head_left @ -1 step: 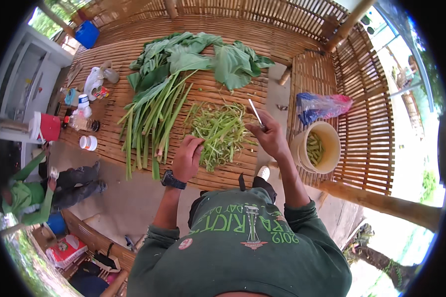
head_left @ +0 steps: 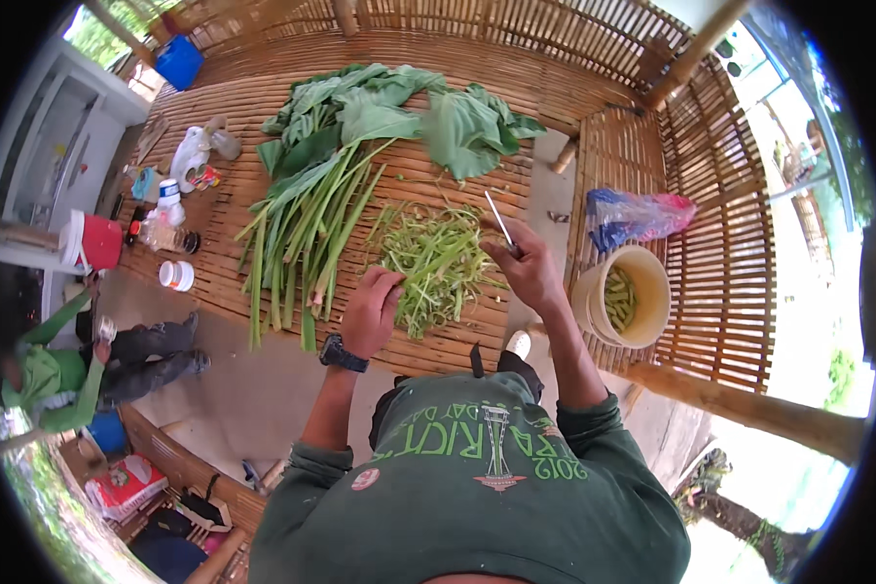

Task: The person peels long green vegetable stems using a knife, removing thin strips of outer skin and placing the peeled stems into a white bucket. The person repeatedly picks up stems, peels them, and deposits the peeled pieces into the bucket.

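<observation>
Between the preceding frame and the current one, only a slight shift of the whole view registers; both hands and the plant material hold the same arrangement, so the work stands at the same point. The right hand [head_left: 528, 265] is closed around the handle of a slim knife with a narrow pale blade [head_left: 497, 216], the blade directed up and to the left, clear of the left hand. The left hand [head_left: 368, 311] has its fingers drawn together at the near left edge of a loose heap of thin, pale-green plant strips [head_left: 430, 255]; whether it grips a strip cannot be told. The heap lies on the brown bamboo-slat worktop [head_left: 218, 265], between the hands. Left of the heap lies a bundle of long green stalks [head_left: 313, 232], with broad dark-green leaves [head_left: 380, 119] at its far end. To the right of the right hand, a round cream plastic bucket [head_left: 590, 302] contains short green cut pieces [head_left: 619, 298]; neither hand touches it.
</observation>
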Tool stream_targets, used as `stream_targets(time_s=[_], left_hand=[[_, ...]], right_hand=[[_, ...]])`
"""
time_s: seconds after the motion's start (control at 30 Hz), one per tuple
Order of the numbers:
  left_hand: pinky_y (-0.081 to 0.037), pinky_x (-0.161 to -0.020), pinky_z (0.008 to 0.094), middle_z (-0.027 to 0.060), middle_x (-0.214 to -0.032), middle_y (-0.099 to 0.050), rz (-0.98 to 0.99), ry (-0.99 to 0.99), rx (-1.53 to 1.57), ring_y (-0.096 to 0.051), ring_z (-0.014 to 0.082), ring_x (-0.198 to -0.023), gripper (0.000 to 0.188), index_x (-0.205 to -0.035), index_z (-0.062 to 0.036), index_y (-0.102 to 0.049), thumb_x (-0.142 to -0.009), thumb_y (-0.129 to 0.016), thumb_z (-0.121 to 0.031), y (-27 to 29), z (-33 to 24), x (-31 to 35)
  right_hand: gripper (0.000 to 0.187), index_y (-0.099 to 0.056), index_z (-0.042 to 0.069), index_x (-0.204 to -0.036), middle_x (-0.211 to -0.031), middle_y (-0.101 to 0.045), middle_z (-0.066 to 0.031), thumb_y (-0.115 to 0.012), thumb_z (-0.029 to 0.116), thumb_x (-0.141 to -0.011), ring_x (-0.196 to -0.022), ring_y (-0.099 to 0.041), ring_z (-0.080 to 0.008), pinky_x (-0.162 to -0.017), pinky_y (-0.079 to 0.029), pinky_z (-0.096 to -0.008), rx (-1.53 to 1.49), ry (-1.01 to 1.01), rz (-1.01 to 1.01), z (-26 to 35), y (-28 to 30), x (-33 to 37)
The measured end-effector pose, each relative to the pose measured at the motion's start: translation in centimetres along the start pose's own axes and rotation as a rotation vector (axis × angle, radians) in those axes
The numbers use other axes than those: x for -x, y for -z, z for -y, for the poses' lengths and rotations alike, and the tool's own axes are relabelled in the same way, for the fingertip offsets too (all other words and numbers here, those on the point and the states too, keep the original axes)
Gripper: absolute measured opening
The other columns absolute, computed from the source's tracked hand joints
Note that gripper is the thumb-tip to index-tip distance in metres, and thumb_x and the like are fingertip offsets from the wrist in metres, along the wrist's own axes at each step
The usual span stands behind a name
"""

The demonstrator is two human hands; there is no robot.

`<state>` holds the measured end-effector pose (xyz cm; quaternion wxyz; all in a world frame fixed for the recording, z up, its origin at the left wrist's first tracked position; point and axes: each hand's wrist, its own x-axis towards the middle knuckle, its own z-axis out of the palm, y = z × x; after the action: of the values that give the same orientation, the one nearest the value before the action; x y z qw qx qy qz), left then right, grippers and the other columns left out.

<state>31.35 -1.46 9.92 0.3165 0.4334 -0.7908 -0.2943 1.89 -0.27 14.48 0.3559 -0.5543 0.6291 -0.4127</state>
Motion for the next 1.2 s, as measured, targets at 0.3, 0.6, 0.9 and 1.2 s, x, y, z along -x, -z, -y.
stream_targets(time_s=[0.3,0.6,0.9,1.2], left_hand=[[-0.052,-0.079,0.0431,0.0144,-0.103,-0.062,-0.099,0.115,0.144,-0.064,0.0353,-0.089,0.018,-0.117,0.0012,-0.066,-0.102,-0.059,-0.006,0.2,0.9,1.8],[-0.059,-0.077,0.0311,0.0055,-0.101,-0.068,-0.246,0.656,1.012,-0.069,0.0153,-0.09,0.024,-0.126,-0.0021,-0.064,-0.111,-0.057,-0.019,-1.3,3.3,1.3],[-0.06,-0.068,0.0351,0.0037,-0.091,-0.065,-1.158,0.497,1.149,-0.068,0.0185,-0.079,0.02,-0.121,-0.0059,-0.065,-0.11,-0.057,-0.021,11.2,14.9,2.0],[-0.055,-0.088,0.0464,0.0169,-0.111,-0.068,-0.587,0.569,-0.306,-0.068,0.0371,-0.102,0.024,-0.12,-0.0068,-0.071,-0.102,-0.063,-0.021,9.8,10.3,3.0]], right_hand=[[0.026,-0.073,0.003,-0.113,-0.071,-0.057,-0.0011,-0.069,0.026,-0.102,-0.066,-0.049,-0.0085,-0.061,-0.042,-0.0299,-0.102,0.008,0.1,0.0,-4.5,-0.6],[0.024,-0.07,0.003,-0.104,-0.076,-0.057,-0.0088,-0.068,0.026,-0.1,-0.068,-0.052,-0.019,-0.065,-0.045,-0.0359,-0.028,-0.073,0.355,-0.2,-8.1,3.0],[0.026,-0.067,0.0,-0.098,-0.08,-0.063,-0.0191,-0.069,0.026,-0.095,-0.073,-0.06,-0.0355,-0.071,-0.049,-0.044,0.167,-0.171,0.48,-9.0,-2.4,6.0],[0.016,-0.069,0.006,-0.101,-0.089,-0.066,-0.0188,-0.069,0.021,-0.095,-0.077,-0.065,-0.0444,-0.07,-0.051,-0.0516,0.521,0.203,0.282,-8.2,-6.3,1.5]])
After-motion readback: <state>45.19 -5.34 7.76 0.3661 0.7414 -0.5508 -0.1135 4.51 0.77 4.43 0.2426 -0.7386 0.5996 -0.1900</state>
